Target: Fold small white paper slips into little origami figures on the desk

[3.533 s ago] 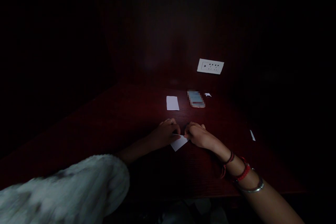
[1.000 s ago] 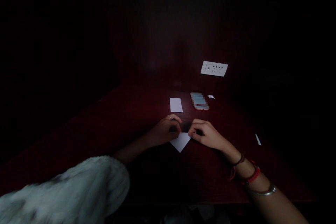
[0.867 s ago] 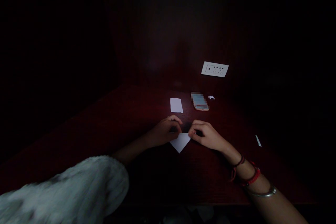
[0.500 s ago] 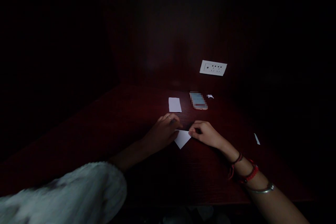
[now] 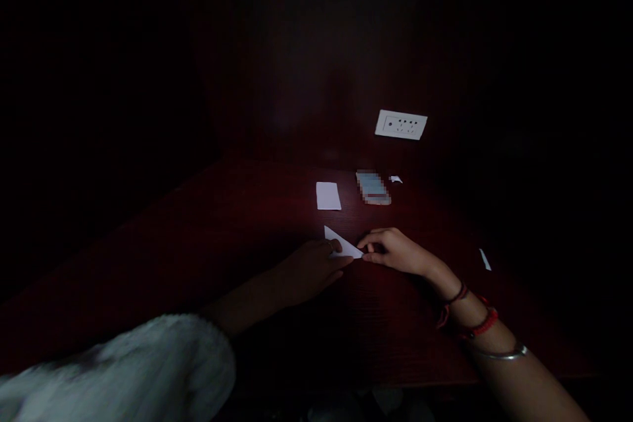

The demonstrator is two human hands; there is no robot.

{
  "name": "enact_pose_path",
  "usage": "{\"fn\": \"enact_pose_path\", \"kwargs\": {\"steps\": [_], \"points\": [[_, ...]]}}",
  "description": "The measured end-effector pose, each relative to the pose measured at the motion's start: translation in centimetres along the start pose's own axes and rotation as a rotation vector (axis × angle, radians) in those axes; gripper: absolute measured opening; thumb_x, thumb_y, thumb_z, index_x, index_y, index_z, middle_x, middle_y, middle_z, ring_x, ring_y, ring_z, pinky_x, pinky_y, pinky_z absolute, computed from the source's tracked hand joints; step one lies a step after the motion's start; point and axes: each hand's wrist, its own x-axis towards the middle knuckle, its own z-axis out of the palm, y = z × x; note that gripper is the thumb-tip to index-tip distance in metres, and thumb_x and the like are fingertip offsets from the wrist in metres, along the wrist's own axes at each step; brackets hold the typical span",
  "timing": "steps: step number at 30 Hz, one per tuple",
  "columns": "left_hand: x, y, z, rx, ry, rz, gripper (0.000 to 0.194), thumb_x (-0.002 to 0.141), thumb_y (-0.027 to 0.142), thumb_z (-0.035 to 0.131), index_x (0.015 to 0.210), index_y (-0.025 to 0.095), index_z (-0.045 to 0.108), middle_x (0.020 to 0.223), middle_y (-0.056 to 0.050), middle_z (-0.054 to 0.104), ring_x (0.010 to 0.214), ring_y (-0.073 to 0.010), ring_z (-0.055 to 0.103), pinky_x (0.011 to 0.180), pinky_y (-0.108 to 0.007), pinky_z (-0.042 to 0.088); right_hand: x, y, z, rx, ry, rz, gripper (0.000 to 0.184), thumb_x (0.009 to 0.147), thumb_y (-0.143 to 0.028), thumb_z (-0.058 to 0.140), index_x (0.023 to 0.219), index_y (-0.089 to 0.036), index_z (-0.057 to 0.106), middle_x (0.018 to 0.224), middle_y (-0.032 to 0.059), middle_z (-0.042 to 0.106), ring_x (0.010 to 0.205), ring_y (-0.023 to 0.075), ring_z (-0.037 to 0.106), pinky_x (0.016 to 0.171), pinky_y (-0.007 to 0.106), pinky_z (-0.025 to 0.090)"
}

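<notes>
A small white piece of folded paper (image 5: 343, 245), triangular in outline, is between my hands low over the dark red table. My left hand (image 5: 316, 269) is closed around its left and near side, with a ringed finger over the paper and another finger along the near edge. At the paper's right corner, my right hand (image 5: 388, 249) has its thumb and fingertip together, gripping that tip. Dim light hides part of the left fingers. Farther back lies a white rectangular sheet of paper (image 5: 328, 196), touched by neither hand.
A phone (image 5: 373, 187) with a blurred screen lies behind my right hand. Near it is a small paper scrap (image 5: 396, 179). Another thin strip of paper (image 5: 485, 260) rests to the right on the table (image 5: 208, 224). A white socket panel (image 5: 401, 125) is on the back wall.
The folded paper has turned, its point swinging from the near side to the far left. My left hand has moved nearer and lower around it. My right hand stays at the right corner.
</notes>
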Motion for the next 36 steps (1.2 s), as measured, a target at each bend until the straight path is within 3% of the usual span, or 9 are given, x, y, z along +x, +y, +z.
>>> {"fn": "enact_pose_path", "kwargs": {"steps": [7, 12, 19, 24, 27, 30, 32, 36], "points": [[0.0, 0.5, -0.6, -0.023, -0.013, -0.004, 0.03, 0.084, 0.025, 0.034, 0.112, 0.023, 0.044, 0.105, -0.006, 0.044, 0.092, -0.0192, 0.044, 0.079, -0.032, 0.035, 0.0, 0.4, 0.2, 0.027, 0.018, 0.084, 0.014, 0.069, -0.012, 0.045, 0.069, -0.014, 0.059, 0.065, 0.0002, 0.057, 0.058, 0.008, 0.049, 0.057, 0.019, 0.036], [0.0, 0.4, -0.5, -0.054, -0.012, -0.038, 0.029, 0.083, 0.023, 0.034, 0.11, 0.025, 0.045, 0.107, -0.005, 0.042, 0.092, -0.0183, 0.043, 0.078, -0.032, 0.036, 0.1, 0.6, 0.4, 0.04, 0.036, 0.148, 0.011, 0.066, -0.013, 0.049, 0.072, -0.014, 0.058, 0.063, -0.0011, 0.056, 0.056, 0.0073, 0.048, 0.054, 0.018, 0.034], [0.0, 0.4, -0.7, -0.073, -0.026, -0.005, 0.029, 0.082, 0.021, 0.037, 0.109, 0.026, 0.045, 0.114, -0.004, 0.039, 0.104, -0.0191, 0.037, 0.086, -0.035, 0.029, 1.0, -0.6, 1.0, 0.051, 0.137, 0.12, 0.01, 0.068, -0.017, 0.05, 0.072, -0.014, 0.059, 0.067, 0.0004, 0.055, 0.06, 0.008, 0.048, 0.058, 0.019, 0.035], [0.2, 0.5, -1.5, -0.092, -0.04, -0.002, 0.027, 0.082, 0.022, 0.037, 0.107, 0.026, 0.046, 0.11, -0.002, 0.045, 0.1, -0.0181, 0.04, 0.084, -0.033, 0.029, 0.8, -1.1, 1.4, 0.055, 0.149, 0.067, 0.012, 0.069, -0.015, 0.05, 0.073, -0.015, 0.062, 0.069, 0.0009, 0.055, 0.061, 0.0081, 0.049, 0.059, 0.019, 0.036], [0.5, 0.0, -1.4, -0.146, -0.039, -0.039, 0.025, 0.082, 0.019, 0.036, 0.105, 0.023, 0.047, 0.104, -0.002, 0.049, 0.093, -0.0156, 0.045, 0.081, -0.03, 0.032, 0.5, -1.3, 1.5, 0.08, 0.119, 0.057, 0.016, 0.071, -0.015, 0.048, 0.075, -0.016, 0.063, 0.071, 0.0015, 0.057, 0.062, 0.0083, 0.05, 0.06, 0.019, 0.037], [0.8, -0.8, -0.7, -0.203, 0.023, -0.125, 0.024, 0.082, 0.015, 0.035, 0.101, 0.02, 0.048, 0.099, -0.002, 0.05, 0.089, -0.0133, 0.046, 0.079, -0.026, 0.034, 0.4, -1.5, 1.6, 0.137, 0.125, 0.14, 0.017, 0.07, -0.016, 0.049, 0.082, -0.015, 0.061, 0.07, 0.0007, 0.059, 0.062, 0.0083, 0.052, 0.059, 0.018, 0.037], [0.9, -1.1, -0.3, -0.21, 0.08, -0.19, 0.024, 0.08, 0.015, 0.039, 0.102, 0.02, 0.047, 0.098, -0.002, 0.049, 0.09, -0.0136, 0.045, 0.078, -0.026, 0.033, 0.5, -1.7, 1.7, 0.157, 0.142, 0.203, 0.018, 0.067, -0.017, 0.052, 0.084, -0.016, 0.059, 0.069, -0.0003, 0.059, 0.061, 0.0082, 0.052, 0.058, 0.018, 0.037], [1.1, -1.0, -0.5, -0.191, 0.042, -0.236, 0.017, 0.076, 0.018, 0.047, 0.092, 0.023, 0.052, 0.093, 0.0, 0.05, 0.089, -0.0165, 0.044, 0.075, -0.031, 0.031, 0.8, -2.3, 2.0, 0.127, 0.11, 0.263, 0.013, 0.064, -0.021, 0.057, 0.075, -0.016, 0.061, 0.065, -0.0011, 0.057, 0.058, 0.0079, 0.049, 0.055, 0.018, 0.035]]}}
